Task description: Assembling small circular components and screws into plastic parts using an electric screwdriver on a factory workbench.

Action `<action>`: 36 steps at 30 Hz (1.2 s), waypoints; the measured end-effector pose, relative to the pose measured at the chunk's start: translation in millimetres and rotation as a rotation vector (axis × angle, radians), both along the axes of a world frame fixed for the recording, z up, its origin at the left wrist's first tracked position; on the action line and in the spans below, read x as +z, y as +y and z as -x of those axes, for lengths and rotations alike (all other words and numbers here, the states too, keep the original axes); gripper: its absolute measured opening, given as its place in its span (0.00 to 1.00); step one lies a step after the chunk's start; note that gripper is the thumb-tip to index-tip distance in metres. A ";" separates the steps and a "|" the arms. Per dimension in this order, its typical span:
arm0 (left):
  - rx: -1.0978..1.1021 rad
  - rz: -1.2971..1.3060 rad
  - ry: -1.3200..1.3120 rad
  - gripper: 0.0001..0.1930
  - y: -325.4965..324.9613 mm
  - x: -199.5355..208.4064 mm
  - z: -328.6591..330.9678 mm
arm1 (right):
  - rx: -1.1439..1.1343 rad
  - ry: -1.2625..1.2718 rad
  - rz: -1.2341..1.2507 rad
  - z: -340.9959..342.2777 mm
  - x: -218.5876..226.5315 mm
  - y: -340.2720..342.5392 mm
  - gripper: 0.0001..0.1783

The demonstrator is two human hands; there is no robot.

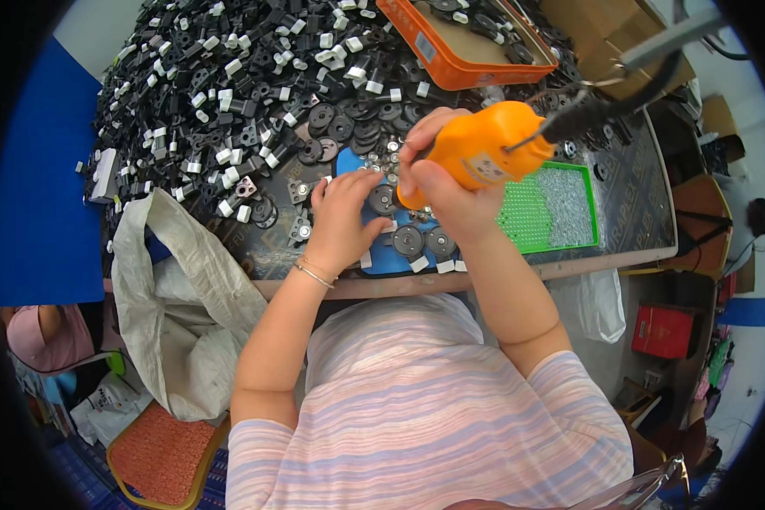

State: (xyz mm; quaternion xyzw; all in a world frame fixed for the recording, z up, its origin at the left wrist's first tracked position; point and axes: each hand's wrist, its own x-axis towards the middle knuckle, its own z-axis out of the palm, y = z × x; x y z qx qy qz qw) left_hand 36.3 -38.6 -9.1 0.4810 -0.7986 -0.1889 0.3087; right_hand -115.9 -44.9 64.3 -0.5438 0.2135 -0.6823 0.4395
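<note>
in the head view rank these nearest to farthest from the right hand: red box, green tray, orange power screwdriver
1. Orange power screwdriver: in the right hand itself, gripped.
2. Green tray: on the table, just to the hand's right.
3. Red box: beyond the table's near edge, lower right.

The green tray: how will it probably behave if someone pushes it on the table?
The green tray would likely slide rather than tip, being low and wide. The small silvery pieces inside may shift, since they look loose.
</note>
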 end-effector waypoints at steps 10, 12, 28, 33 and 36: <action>-0.178 -0.213 -0.083 0.23 -18.7 -3.5 0.9 | 0.005 0.041 -0.145 -7.9 -3.4 -5.4 0.10; -0.168 -0.202 -0.054 0.22 -19.9 -2.4 1.8 | 0.017 0.094 -0.112 -7.8 -2.0 -6.4 0.11; -0.148 -0.118 -0.066 0.20 -27.0 -17.4 1.9 | 0.269 0.260 0.032 4.7 1.8 -19.4 0.16; -0.157 -0.218 -0.108 0.25 -20.7 -4.6 0.5 | 0.188 -0.039 0.112 55.2 31.5 -6.1 0.16; -0.138 -0.236 -0.125 0.25 -20.7 -2.5 1.3 | -0.227 -0.019 0.112 97.4 25.5 9.4 0.08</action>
